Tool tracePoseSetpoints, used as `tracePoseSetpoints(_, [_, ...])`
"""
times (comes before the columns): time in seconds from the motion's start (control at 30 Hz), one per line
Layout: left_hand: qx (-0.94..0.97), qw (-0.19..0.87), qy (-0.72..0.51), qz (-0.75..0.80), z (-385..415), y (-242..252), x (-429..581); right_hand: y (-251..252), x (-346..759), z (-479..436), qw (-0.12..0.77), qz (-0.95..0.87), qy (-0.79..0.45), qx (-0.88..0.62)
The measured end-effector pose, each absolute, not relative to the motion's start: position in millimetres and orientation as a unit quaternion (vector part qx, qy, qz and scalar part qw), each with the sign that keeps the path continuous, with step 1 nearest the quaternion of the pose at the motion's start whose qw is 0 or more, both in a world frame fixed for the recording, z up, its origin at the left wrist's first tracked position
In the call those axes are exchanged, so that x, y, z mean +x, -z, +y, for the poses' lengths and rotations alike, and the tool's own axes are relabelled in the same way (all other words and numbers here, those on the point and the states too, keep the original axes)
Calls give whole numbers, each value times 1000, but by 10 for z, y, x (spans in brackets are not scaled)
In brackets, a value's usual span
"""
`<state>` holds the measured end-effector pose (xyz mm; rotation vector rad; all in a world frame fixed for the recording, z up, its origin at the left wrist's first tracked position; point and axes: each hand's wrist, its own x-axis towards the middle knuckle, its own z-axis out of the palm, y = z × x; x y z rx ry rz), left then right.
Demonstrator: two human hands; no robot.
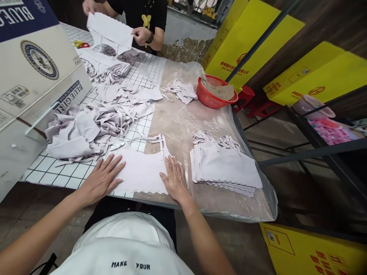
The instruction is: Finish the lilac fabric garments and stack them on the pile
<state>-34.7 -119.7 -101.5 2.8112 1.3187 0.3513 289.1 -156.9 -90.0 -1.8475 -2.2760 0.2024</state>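
Across the table [71, 173], gridded on its left part and covered by clear plastic sheet [183, 122] on its right, pale grey fabric pieces lie in several groups. At the far left stands a big carton [34, 72], leaning over the table edge. Beside it sprawls a loose heap [86, 128] of crumpled pieces, the largest pile. To the right, on the plastic, sits a neat stack [226, 168] of flattened pieces with scalloped lower edges. Behind it, a red basket [215, 93] holds a scrap of card.

At the near edge lies a single garment [142, 172], spread flat, straps pointing away, scalloped hem toward the person. Both forearms reach forward from below. The left hand [101, 179] lies palm down, fingers spread and straight, resting on the garment's left edge and the grid beside it. The right hand [174, 177] also presses flat, fingers together, on the garment's right edge, just beside the stack. Neither hand grasps; both are unclenched, pressing only.

At the far end, another person's hands [140, 35] hold up a piece [110, 30].
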Motion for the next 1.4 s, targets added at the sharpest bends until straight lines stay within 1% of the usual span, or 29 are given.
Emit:
tracePoseSetpoints(0.17, [869, -11, -124, 478, -1247, 1024, -474, 925, 3013, -1554, 96, -780, -49, -616])
tracePoseSetpoints(0.33, [824, -24, -184, 535, -1334, 921, -307, 962, 3060, -1572, 102, -788, -16, -608])
tracePoseSetpoints(0.43, [842, -21, -206, 498, -1401, 889, -114, 996, 3160, -1610, 93, -793, -1, -602])
tracePoseSetpoints(0.57, [887, -5, -194, 418, -1494, 976, -30, 980, 3323, -1696, 84, -796, 11, -600])
tracePoseSetpoints(0.67, [875, 15, -198, 441, -1542, 1036, -158, 911, 3327, -1752, 88, -800, 11, -593])
tracePoseSetpoints(0.8, [822, 35, -255, 508, -1546, 948, -295, 795, 3083, -1737, 109, -820, 1, -562])
tracePoseSetpoints(0.9, [791, 68, -292, 533, -1431, 820, -213, 708, 2872, -1673, 132, -841, -22, -524])
tracePoseSetpoints(0.97, [781, 85, -291, 546, -1283, 767, -119, 651, 2813, -1652, 153, -838, -34, -523])
tracePoseSetpoints(1.07, [775, 94, -260, 568, -1041, 760, -31, 593, 2861, -1741, 197, -798, -31, -569])
tracePoseSetpoints(1.13, [775, 107, -244, 573, -924, 789, -25, 591, 2915, -1896, 209, -775, -20, -596])
tracePoseSetpoints(1.27, [786, 153, -260, 540, -795, 864, -114, 673, 2887, -2213, 163, -777, -24, -608])
tracePoseSetpoints(1.4, [789, 193, -303, 499, -735, 898, -251, 744, 2846, -2269, 124, -759, -31, -638])
